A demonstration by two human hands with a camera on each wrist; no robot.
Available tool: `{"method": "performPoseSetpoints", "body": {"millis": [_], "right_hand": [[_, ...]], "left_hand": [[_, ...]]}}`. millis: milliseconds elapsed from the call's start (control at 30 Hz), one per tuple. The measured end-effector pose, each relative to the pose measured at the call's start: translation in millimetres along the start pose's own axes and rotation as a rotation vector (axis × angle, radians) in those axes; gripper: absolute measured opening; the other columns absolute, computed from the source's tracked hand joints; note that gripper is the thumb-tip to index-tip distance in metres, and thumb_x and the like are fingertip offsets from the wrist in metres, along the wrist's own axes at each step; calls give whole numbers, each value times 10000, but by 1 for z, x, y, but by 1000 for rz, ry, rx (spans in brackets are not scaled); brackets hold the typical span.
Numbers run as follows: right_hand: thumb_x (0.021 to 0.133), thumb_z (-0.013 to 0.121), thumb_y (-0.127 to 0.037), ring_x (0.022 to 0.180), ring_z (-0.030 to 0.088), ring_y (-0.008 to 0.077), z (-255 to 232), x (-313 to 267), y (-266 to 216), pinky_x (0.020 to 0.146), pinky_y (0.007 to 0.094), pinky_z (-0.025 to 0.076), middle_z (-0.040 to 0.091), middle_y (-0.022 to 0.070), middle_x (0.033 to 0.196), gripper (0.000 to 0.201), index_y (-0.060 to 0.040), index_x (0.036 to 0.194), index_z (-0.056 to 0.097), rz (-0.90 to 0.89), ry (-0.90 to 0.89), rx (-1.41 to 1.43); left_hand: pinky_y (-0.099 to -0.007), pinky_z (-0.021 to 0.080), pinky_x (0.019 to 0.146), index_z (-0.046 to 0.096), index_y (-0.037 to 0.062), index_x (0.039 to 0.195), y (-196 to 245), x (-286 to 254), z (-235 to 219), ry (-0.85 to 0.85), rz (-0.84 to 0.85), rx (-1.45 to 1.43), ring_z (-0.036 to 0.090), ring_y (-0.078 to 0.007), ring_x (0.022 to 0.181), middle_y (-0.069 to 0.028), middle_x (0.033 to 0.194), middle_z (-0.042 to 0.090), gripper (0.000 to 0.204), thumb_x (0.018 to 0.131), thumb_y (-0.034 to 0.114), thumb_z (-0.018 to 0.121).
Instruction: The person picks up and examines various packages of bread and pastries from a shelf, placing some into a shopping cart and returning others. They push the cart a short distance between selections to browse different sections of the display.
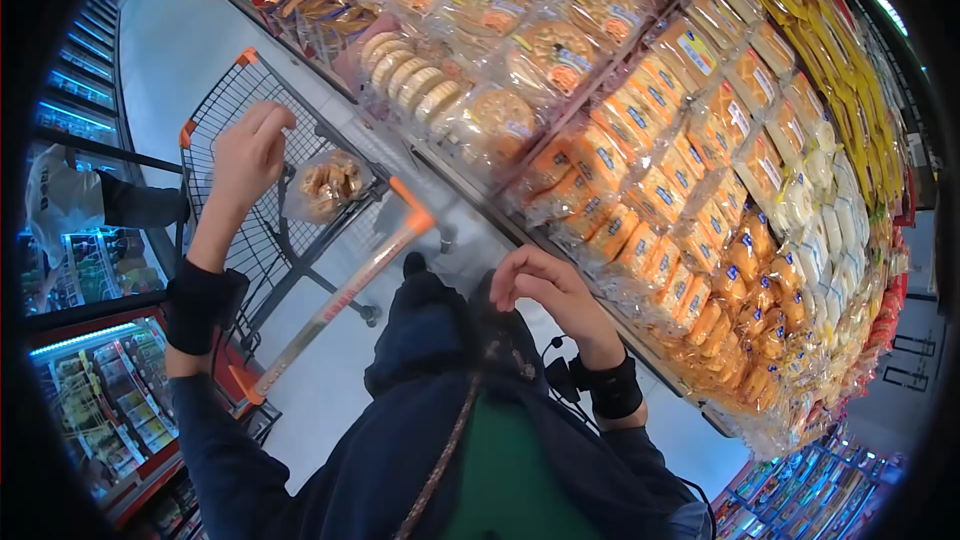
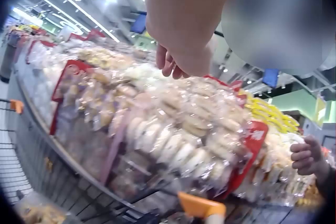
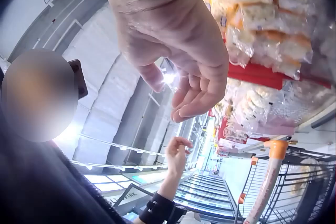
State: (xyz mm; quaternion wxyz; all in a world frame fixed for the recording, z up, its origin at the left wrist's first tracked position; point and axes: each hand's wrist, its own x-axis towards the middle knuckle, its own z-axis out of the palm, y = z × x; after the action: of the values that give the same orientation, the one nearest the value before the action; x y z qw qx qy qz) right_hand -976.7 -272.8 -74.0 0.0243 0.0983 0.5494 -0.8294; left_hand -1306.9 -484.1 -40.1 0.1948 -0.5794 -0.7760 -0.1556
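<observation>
My left hand [image 1: 250,155] is raised over the wire shopping cart [image 1: 215,120], fingers loosely curled and holding nothing. Below and to its right, a clear bag of golden-brown baked pieces [image 1: 325,186] lies in the cart. The cart's orange-ended handle [image 1: 340,295] slants between my two hands, and neither hand touches it. My right hand [image 1: 545,288] hovers in front of my body beside the bread display, its fingers loosely bent. In the right wrist view, nothing shows between the thumb and fingers of that right hand [image 3: 176,61].
A long sloping display is stacked with packaged flatbreads [image 1: 555,50], orange-wrapped loaves [image 1: 650,200] and bagged rolls [image 1: 750,280]. Its dark front edge [image 1: 470,195] runs close along my right side. Lit refrigerated shelves [image 1: 105,390] stand at the left. Pale floor [image 1: 175,20] stretches ahead.
</observation>
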Motion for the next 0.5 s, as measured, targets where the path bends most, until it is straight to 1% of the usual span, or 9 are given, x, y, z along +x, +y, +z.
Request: {"method": "performPoseSetpoints", "body": {"millis": [100, 167, 267, 367, 400, 500], "right_hand": [[931, 487, -168, 817, 590, 140, 12, 35, 7, 756, 260, 472, 605, 77, 895, 183, -4, 991, 541, 62, -5, 11], [932, 483, -162, 819, 590, 140, 19, 57, 15, 760, 261, 471, 605, 74, 893, 175, -8, 988, 545, 99, 4, 25], [937, 470, -152, 823, 590, 140, 32, 86, 29, 761, 265, 470, 605, 67, 890, 168, -14, 989, 549, 117, 83, 14], [938, 466, -151, 821, 589, 138, 43, 105, 49, 755, 267, 469, 605, 62, 892, 164, -20, 993, 550, 110, 125, 36], [927, 456, -120, 813, 585, 139, 48, 109, 50, 754, 269, 465, 605, 68, 891, 155, -11, 991, 547, 109, 146, 37], [909, 447, -102, 808, 577, 145, 53, 115, 59, 756, 278, 461, 602, 78, 888, 164, 3, 991, 542, 94, 175, 68]], "left_hand": [[-341, 477, 590, 519, 85, 827, -49, -47, 43, -210, -93, -35, 590, -248, 773, -50, 797, 543, 154, 706, -8, 535], [-366, 489, 628, 520, 68, 822, -70, -76, 75, -367, -169, -130, 587, -275, 789, -81, 778, 525, 86, 749, 23, 529], [-385, 489, 720, 554, 62, 900, -101, -124, 138, -651, -354, -250, 586, -299, 861, -86, 892, 580, 126, 775, 49, 537], [-416, 482, 755, 556, 56, 947, -130, -168, 209, -820, -458, -315, 580, -323, 915, -120, 929, 583, 160, 790, 88, 558], [-425, 479, 797, 562, 60, 1036, -140, -177, 231, -961, -500, -305, 572, -333, 983, -148, 1016, 593, 258, 787, 121, 591], [-415, 474, 846, 554, 71, 1124, -148, -195, 273, -1008, -540, -354, 570, -329, 1016, -154, 1091, 593, 370, 770, 146, 631]]}}
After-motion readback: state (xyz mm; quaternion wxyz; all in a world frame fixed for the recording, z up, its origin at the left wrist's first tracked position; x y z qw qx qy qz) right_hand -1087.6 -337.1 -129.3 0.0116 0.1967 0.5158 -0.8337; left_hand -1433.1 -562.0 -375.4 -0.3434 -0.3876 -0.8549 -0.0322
